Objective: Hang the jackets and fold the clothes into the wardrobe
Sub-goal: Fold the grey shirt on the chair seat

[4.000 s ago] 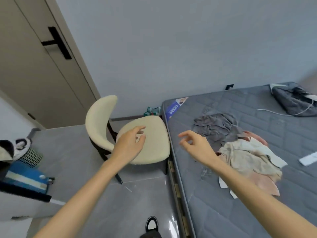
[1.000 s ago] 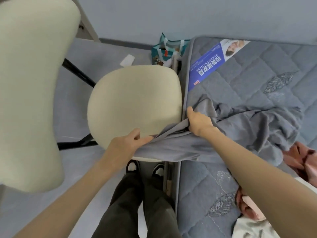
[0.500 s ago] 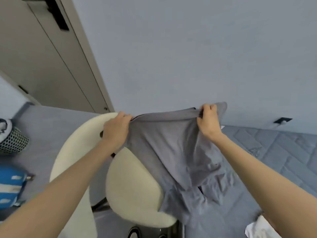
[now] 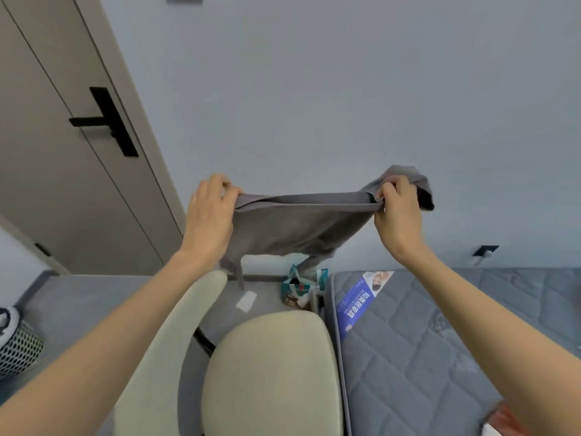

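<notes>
A grey garment (image 4: 298,226) hangs in the air in front of the wall, stretched flat along its top edge. My left hand (image 4: 209,215) pinches its left corner and my right hand (image 4: 397,212) pinches its right corner, where a bunch of fabric sticks up behind the fingers. The cloth swings away from me, its lower end trailing above the floor. A bit of pink clothing (image 4: 506,416) shows at the bottom right on the grey mattress (image 4: 440,357).
A cream chair (image 4: 270,372) stands right below my arms, against the mattress edge. A beige door (image 4: 72,152) with a black handle is at the left. A mesh basket (image 4: 17,344) sits at the far left, a small teal bag (image 4: 298,289) on the floor by the wall.
Both hands picked the grey garment off the mattress, lifted it and pulled its top edge taut. Since half a second ago the hanging cloth has swung up and away from me.
</notes>
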Demonstrator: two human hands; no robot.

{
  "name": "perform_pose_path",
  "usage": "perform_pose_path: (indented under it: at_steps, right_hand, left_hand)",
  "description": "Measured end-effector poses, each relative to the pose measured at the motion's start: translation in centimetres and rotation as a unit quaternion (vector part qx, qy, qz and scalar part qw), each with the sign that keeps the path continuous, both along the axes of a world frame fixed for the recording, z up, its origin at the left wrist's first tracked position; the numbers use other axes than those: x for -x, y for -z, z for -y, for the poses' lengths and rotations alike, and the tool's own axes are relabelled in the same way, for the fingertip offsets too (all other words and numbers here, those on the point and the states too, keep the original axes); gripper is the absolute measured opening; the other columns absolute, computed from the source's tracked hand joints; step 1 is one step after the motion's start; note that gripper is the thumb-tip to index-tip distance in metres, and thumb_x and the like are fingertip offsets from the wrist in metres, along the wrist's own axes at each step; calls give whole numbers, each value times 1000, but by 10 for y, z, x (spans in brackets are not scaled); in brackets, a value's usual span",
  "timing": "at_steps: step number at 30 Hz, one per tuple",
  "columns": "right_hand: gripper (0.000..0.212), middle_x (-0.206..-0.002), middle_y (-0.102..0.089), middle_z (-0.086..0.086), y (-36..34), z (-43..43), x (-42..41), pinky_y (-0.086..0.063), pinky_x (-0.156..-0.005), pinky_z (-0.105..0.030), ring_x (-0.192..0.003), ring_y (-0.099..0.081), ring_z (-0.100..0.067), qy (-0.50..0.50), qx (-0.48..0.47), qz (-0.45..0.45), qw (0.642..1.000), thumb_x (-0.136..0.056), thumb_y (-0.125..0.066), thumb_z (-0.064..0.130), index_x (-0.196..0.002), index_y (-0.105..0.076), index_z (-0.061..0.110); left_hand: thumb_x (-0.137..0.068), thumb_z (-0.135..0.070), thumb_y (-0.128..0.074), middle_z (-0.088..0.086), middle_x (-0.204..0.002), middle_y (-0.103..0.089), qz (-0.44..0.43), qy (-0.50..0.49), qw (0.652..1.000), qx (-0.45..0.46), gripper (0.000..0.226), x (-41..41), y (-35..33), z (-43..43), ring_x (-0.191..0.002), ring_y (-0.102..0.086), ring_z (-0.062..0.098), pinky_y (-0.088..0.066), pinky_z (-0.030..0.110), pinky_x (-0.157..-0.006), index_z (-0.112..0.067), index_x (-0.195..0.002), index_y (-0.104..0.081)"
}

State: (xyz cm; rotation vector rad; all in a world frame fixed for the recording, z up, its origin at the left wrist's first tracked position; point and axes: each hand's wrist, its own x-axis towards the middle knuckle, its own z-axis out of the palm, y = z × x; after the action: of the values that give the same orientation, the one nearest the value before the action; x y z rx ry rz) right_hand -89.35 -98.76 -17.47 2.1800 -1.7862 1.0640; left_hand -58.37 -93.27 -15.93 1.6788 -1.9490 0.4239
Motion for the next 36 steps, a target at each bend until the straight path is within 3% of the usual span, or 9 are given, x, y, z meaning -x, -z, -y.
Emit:
perform_pose_path:
  at_steps: [3, 6, 10, 14, 17, 22, 25, 31, 36]
  right_hand:
    - [12, -80, -56, -12, 23, -25, 17, -32, -95, -44, -78, -44, -32, 62, -31, -127, 989, -77, -49, -4, -82, -49, 6]
    - [18, -87, -64, -11, 63, -60, 30, -30, -76, -38, -85, -50, -32, 59, -173, -209, 961, -83, -50, 5, -100, -44, 11]
    - [44, -104, -68, 1, 130, -106, 45, -25, -75, -34, -101, -56, -27, 18, -280, -281, 918, -86, -48, 8, -125, -48, 29]
    - [41, -103, -67, 3, 188, -153, 63, -29, -83, -30, -106, -51, -22, -11, -373, -334, 865, -83, -49, 5, -112, -62, 32]
    - [28, -100, -64, 4, 223, -188, 77, -32, -78, -27, -107, -46, -20, -37, -421, -355, 834, -79, -55, 4, -94, -65, 25]
    - [33, -101, -54, -1, 258, -216, 92, -34, -69, -30, -113, -43, -21, -88, -463, -339, 814, -77, -57, 1, -70, -33, 23]
    - [35, -107, -60, 0, 267, -217, 99, -38, -82, -29, -112, -49, -22, -117, -462, -385, 791, -69, -64, 1, -73, -39, 25]
    - [22, -110, -68, 0, 289, -225, 138, -30, -93, -29, -110, -56, -22, -64, -460, -456, 759, -91, -47, 10, -106, -58, 23]
    - [30, -108, -69, 3, 296, -240, 178, -31, -88, -32, -111, -54, -22, 40, -481, -454, 748, -92, -48, 15, -120, -46, 25]
  left_hand:
    - [-78, 14, -45, 11, -102, -60, -69, 34, 992, -101, 36, 1, 37, -27, -91, -50, 30, -41, 40, -81, -7, -105, -58]
    - [-84, 9, -45, 6, -103, -58, -115, 47, 972, -201, 34, 2, 90, -51, -93, -52, 27, -40, 37, -72, -10, -109, -58]
    - [-91, 3, -49, 10, -101, -58, -132, 79, 939, -308, 32, 11, 161, -86, -94, -55, 28, -45, 45, -81, -13, -116, -60]
    - [-94, 0, -43, 5, -109, -59, -150, 89, 893, -415, 34, 27, 225, -136, -96, -57, 21, -46, 34, -81, -20, -119, -56]
    - [-97, -19, -51, 0, -107, -65, -145, 102, 847, -501, 18, 41, 267, -176, -81, -59, 11, -46, 24, -67, -24, -113, -56]
    - [-90, -16, -54, -4, -115, -65, -124, 59, 791, -596, 39, 64, 314, -219, -101, -60, 16, -49, 32, -84, -28, -127, -52]
    - [-86, -12, -49, -3, -127, -60, -88, 63, 764, -636, 58, 86, 325, -225, -109, -58, 19, -48, 29, -86, -30, -140, -41]
    - [-81, -17, -52, 1, -121, -59, -89, 98, 672, -729, 79, 158, 337, -223, -85, -52, 15, -34, 16, -55, -35, -150, -19]
    - [-77, -21, -53, -6, -102, -57, -108, 120, 597, -786, 82, 224, 344, -224, -73, -56, 12, -40, 16, -49, -41, -149, -19]
